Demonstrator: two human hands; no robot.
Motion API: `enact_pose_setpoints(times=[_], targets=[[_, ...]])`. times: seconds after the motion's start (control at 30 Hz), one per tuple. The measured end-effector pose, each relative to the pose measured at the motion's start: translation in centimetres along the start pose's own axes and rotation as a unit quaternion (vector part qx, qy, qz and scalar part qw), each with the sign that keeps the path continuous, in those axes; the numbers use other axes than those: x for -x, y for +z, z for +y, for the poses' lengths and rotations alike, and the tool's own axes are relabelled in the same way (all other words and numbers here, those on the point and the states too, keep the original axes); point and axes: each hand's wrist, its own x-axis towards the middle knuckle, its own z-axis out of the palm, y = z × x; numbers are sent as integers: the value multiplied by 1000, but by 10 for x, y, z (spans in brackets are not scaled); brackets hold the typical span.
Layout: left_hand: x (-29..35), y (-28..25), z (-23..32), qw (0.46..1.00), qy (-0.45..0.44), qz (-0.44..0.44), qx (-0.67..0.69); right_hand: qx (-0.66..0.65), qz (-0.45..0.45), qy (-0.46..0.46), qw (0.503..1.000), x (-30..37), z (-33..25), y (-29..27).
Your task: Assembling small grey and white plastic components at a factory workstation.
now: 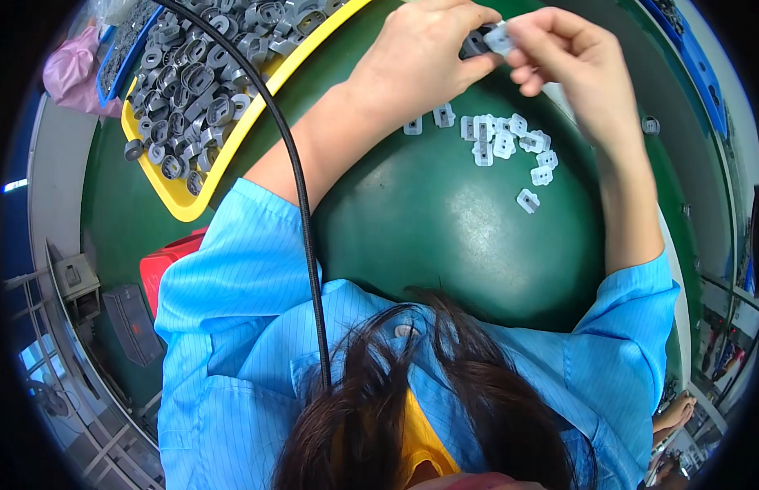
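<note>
At the top of the view, my left hand point(420, 53) grips a dark grey plastic part point(476, 43) between thumb and fingers. My right hand point(571, 65) pinches a small translucent white plastic piece point(500, 38) right against that part. Whether the two are joined cannot be made out. Below my hands, several similar white plastic pieces point(504, 145) lie loosely grouped on the green table point(445, 237). One sits apart, nearer to me. To the left, a yellow tray point(273, 86) is heaped with grey ring-shaped plastic parts point(200, 77).
A black cable point(294, 163) runs across my left forearm and sleeve. Beyond the tray are a blue bin point(114, 61) and a pink bag point(73, 69). A red container point(155, 269) stands by my left elbow. Another person's hand point(678, 411) shows at the lower right.
</note>
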Motion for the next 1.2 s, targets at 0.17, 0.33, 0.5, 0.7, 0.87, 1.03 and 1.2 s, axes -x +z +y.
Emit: enact_pose_setpoints(times=[0.17,0.33,0.5,0.7,0.87,1.03,1.2], targets=[[-2,3,5,996,-80,-29,-2,106,92,-32,990,-1,15,3],[-2,-1,4,997,-59,-17,44,52,112,-52,991,-4,18,4],[-4,0,7,998,-27,20,57,82,142,-57,985,3,17,16],[-2,5,8,998,-49,37,2,176,85,-86,977,-1,11,10],[-2,7,8,998,-46,47,20,251,158,-159,942,-5,20,6],[-4,0,15,999,-13,31,26,-84,-19,45,995,-5,18,-8],[0,6,15,999,9,30,22,-88,-63,49,993,-8,26,-13]])
